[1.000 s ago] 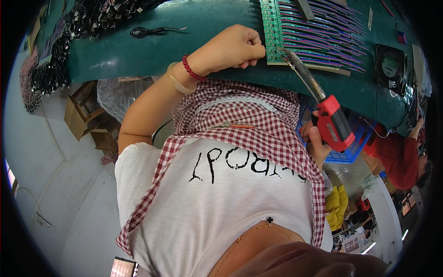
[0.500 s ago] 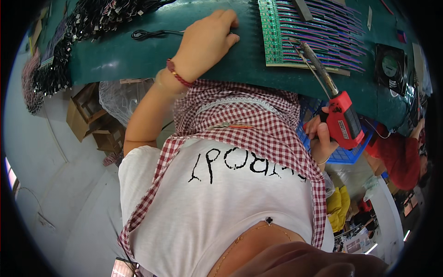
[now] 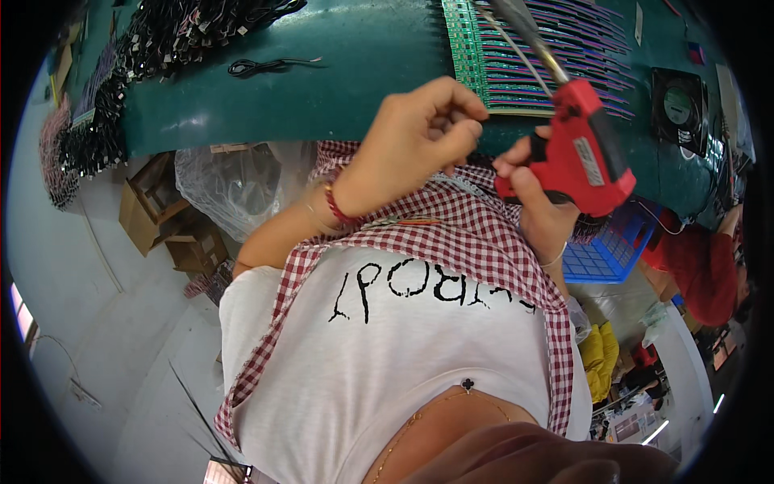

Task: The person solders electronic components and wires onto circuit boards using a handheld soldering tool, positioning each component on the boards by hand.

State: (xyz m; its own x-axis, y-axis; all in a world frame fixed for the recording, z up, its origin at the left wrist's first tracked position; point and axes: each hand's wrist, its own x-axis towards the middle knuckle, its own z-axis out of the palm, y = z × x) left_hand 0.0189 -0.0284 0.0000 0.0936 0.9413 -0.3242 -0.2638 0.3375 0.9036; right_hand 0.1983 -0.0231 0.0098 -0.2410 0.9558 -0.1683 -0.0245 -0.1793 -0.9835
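Note:
My right hand [image 3: 538,189] is wrapped round the grip of a red soldering gun [image 3: 576,149]. Its metal barrel and thin feed tube point away from me, over a panel of green circuit boards [image 3: 466,60] with purple-black wires attached. At the table's near edge, left of the gun, my left hand [image 3: 423,141] is closed, its thumb and forefinger curled toward each other. Whatever lies between those fingertips, if anything, cannot be made out. A coiled black cable [image 3: 262,68] rests on the table beyond my left hand, with its bare end pointing right.
A large heap of black cables [image 3: 177,36] covers the green table's [image 3: 347,97] far left. At the right lies a black square fan [image 3: 680,111]. Below the table are a blue crate [image 3: 605,254], cardboard boxes [image 3: 193,242] and a clear plastic bag [image 3: 234,185]. A person in red [image 3: 697,270] is at right.
My left hand has come away from the cable, nearer to me and to the right. The soldering gun has risen and shifted slightly left in my right hand. The cable stays on the table.

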